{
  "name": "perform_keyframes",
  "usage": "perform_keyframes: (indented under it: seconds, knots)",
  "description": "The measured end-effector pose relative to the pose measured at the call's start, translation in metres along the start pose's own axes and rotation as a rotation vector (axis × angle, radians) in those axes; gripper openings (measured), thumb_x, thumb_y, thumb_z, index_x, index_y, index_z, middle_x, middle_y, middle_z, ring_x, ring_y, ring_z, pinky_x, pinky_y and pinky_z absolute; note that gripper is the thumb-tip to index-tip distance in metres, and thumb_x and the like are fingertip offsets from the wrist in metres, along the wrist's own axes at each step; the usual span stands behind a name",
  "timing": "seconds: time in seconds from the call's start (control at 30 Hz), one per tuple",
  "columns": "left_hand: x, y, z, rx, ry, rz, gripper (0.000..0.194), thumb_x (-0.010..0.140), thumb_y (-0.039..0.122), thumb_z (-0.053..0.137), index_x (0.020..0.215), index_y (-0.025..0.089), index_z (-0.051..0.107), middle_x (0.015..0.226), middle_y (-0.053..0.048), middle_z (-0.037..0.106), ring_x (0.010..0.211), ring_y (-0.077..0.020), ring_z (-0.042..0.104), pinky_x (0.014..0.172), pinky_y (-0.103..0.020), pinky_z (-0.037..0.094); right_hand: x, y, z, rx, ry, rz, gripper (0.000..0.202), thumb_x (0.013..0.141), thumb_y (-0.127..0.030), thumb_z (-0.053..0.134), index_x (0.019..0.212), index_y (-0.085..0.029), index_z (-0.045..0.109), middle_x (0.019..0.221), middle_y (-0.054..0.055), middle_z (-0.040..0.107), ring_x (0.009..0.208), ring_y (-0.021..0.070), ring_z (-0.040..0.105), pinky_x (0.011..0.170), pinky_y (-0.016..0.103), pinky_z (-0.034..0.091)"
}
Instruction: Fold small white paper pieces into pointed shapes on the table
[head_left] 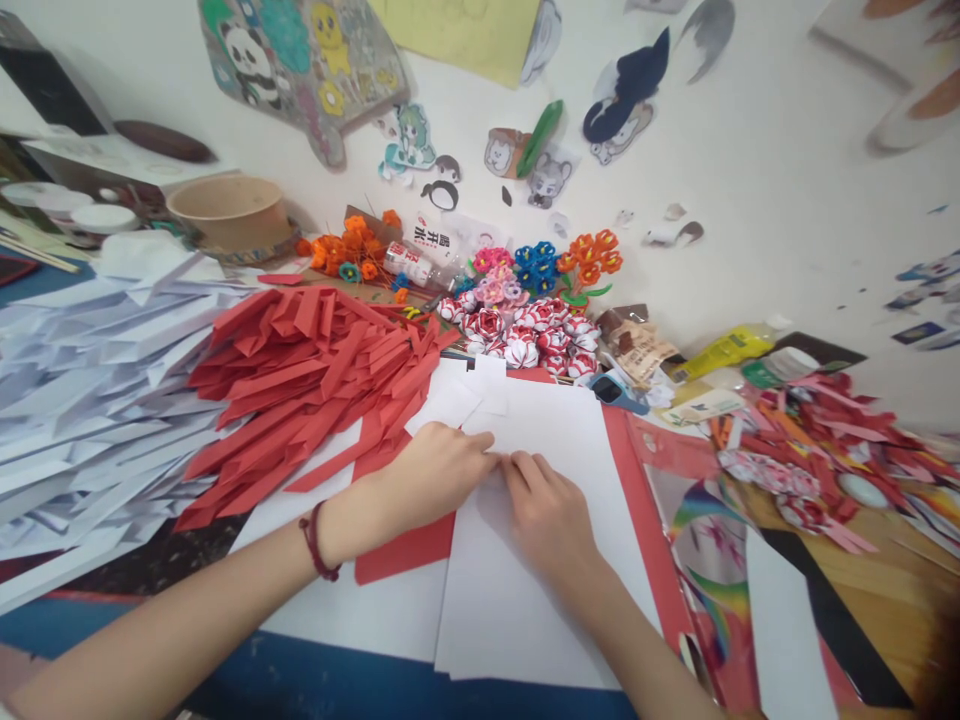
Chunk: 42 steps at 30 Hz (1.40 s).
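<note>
Both hands meet above a white paper sheet in the middle of the desk. My left hand, below a dark red bracelet on the wrist, has its fingers pressed together. Touching its fingertips, my right hand is closed too, with fingers bent. Anything between the fingertips is too small or hidden to make out. Small white paper pieces lie just beyond the hands. Red paper shows under the left wrist.
Folded white strips and folded red strips pile up at left. Red-and-white paper flowers stand behind the sheet. A smartwatch, a yellow bottle and red scraps are at right.
</note>
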<state>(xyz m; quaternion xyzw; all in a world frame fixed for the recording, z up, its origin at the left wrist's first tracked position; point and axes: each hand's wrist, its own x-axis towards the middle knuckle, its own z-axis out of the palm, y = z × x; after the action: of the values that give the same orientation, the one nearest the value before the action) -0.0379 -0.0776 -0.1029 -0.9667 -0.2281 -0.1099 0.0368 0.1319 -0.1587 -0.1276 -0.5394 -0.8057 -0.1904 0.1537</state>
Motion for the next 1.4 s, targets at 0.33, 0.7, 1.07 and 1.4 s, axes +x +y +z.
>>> perform_keyframes:
  seconds: [0.33,0.7,1.07,1.4]
  knots:
    - [0.0,0.005,-0.006,0.018,0.006,-0.033,0.005,0.082,0.014,0.059,0.085,0.017,0.062,0.08,-0.005,0.057,0.075,-0.019,0.054,0.065,-0.032,0.036,0.001,0.001,-0.005,-0.025,-0.032,0.135,0.021,0.084,-0.007,0.048,0.093,-0.015,0.065,0.081,0.008,0.057,0.077,0.0204,0.045,0.064,0.034,0.036]
    - [0.002,-0.016,-0.001,0.01,0.058,-0.017,0.015,0.085,0.014,0.051,0.079,0.019,0.064,0.109,-0.009,0.058,0.106,-0.0277,0.045,0.086,-0.043,0.034,0.003,0.0,-0.008,-0.059,-0.072,0.212,0.017,0.083,-0.009,0.054,0.087,-0.017,0.068,0.077,0.006,0.057,0.075,0.0198,0.043,0.063,0.032,0.032]
    - [-0.001,-0.017,-0.001,0.002,0.044,-0.06,0.021,0.082,0.012,0.054,0.09,0.024,0.07,0.111,-0.008,0.061,0.111,-0.028,0.043,0.091,-0.046,0.03,0.001,0.002,-0.011,-0.078,-0.103,0.258,0.015,0.081,-0.009,0.056,0.083,-0.017,0.069,0.078,0.005,0.059,0.077,0.0204,0.045,0.063,0.033,0.033]
    - [-0.003,-0.013,-0.007,0.015,0.034,-0.106,0.02,0.079,0.009,0.054,0.085,0.021,0.069,0.108,-0.008,0.061,0.105,-0.0275,0.047,0.085,-0.045,0.033,-0.003,0.006,-0.01,-0.079,-0.082,0.24,0.018,0.08,-0.006,0.054,0.083,-0.016,0.068,0.077,0.005,0.058,0.074,0.0196,0.046,0.062,0.033,0.034]
